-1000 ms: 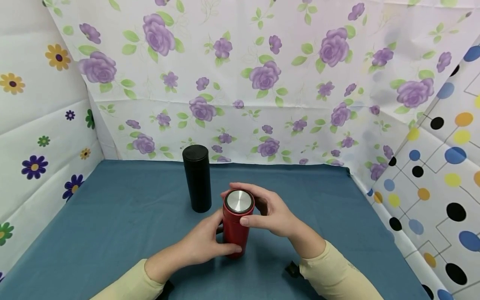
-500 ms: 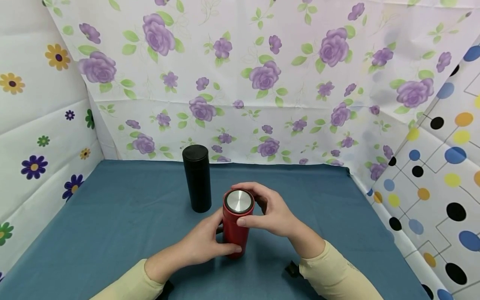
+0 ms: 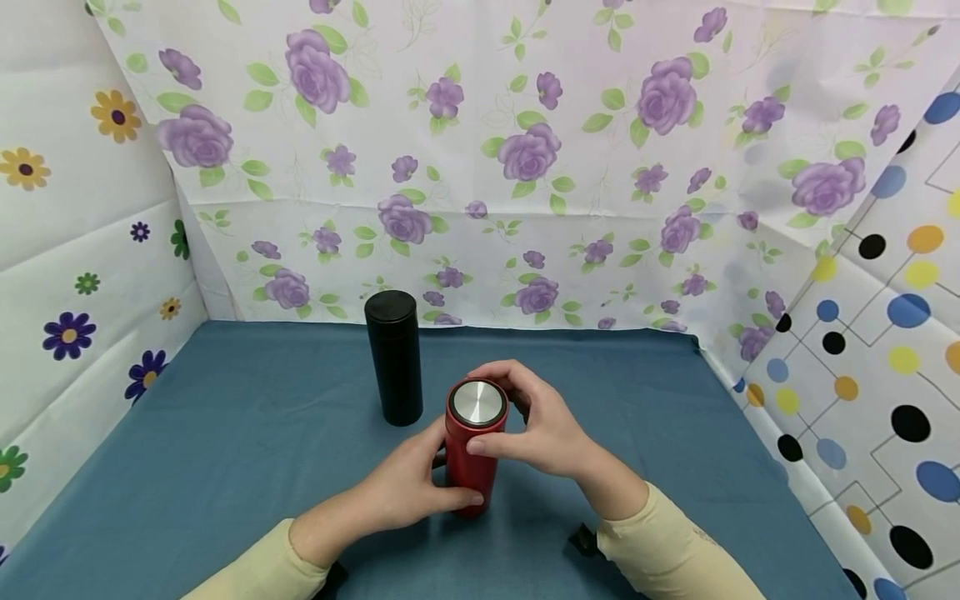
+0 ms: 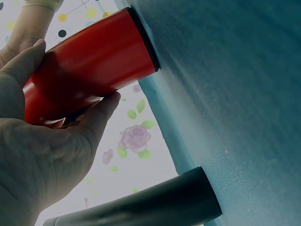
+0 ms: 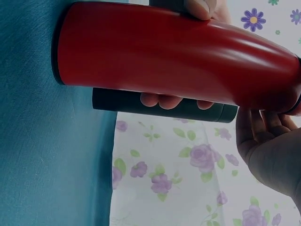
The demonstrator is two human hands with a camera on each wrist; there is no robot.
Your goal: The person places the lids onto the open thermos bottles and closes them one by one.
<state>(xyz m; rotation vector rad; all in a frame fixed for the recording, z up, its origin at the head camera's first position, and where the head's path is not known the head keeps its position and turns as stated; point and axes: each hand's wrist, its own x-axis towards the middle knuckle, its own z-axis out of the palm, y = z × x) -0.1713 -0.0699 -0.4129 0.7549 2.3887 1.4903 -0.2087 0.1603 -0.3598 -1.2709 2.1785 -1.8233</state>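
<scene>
A red thermos flask point(image 3: 474, 468) with a silver-topped lid point(image 3: 478, 403) stands upright on the blue cloth at the front middle. My left hand point(image 3: 401, 483) grips its lower body from the left, thumb across the front; in the right wrist view its fingertips point(image 5: 168, 101) show on the far side. Around the top, just below the lid's rim, curls my right hand point(image 3: 547, 425), thumb in front and fingers behind, partly hidden. Behind and to the left, a black thermos flask point(image 3: 393, 358) stands upright, apart from both hands.
Blue cloth point(image 3: 247, 467) covers the table. A rose-patterned sheet point(image 3: 480, 167) hangs along the back edge, with a flowered sheet point(image 3: 67, 275) at the left and a dotted one point(image 3: 870, 358) at the right. Dark straps show by both wrists.
My right thumb has slid left across the front of the red thermos flask while the fingers behind shifted right, turning around its top. My left hand and both flasks have stayed in place.
</scene>
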